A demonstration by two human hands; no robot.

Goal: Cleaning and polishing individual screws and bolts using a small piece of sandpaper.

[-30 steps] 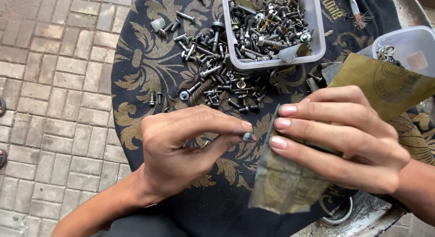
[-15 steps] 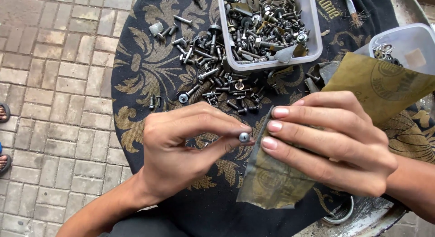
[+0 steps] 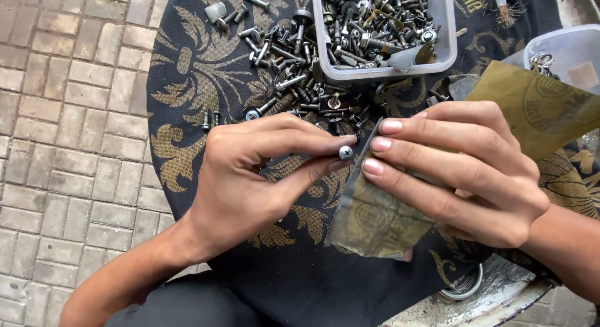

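The left hand (image 3: 250,177) pinches a cross-head screw (image 3: 345,153) between thumb and forefinger, its head touching the edge of the folded sandpaper (image 3: 375,221) that the right hand (image 3: 456,171) grips closed. To clean it well, I would keep the screw pinched firmly and the paper wrapped tight around it. Beyond them, loose screws (image 3: 294,83) lie on the dark cloth (image 3: 187,71) beside a white tray (image 3: 447,46) on the table.

Soft, even daylight fills the scene, bright without harshness. Shadows are faint and short: a dim one lies under the left hand (image 3: 250,177) on the dark patterned cloth (image 3: 206,71). Small highlights glint off the screws in the clear plastic tray (image 3: 447,49), and the screw head (image 3: 345,153) shines. Focus is sharp across the middle; the far right corner looks slightly washed out.
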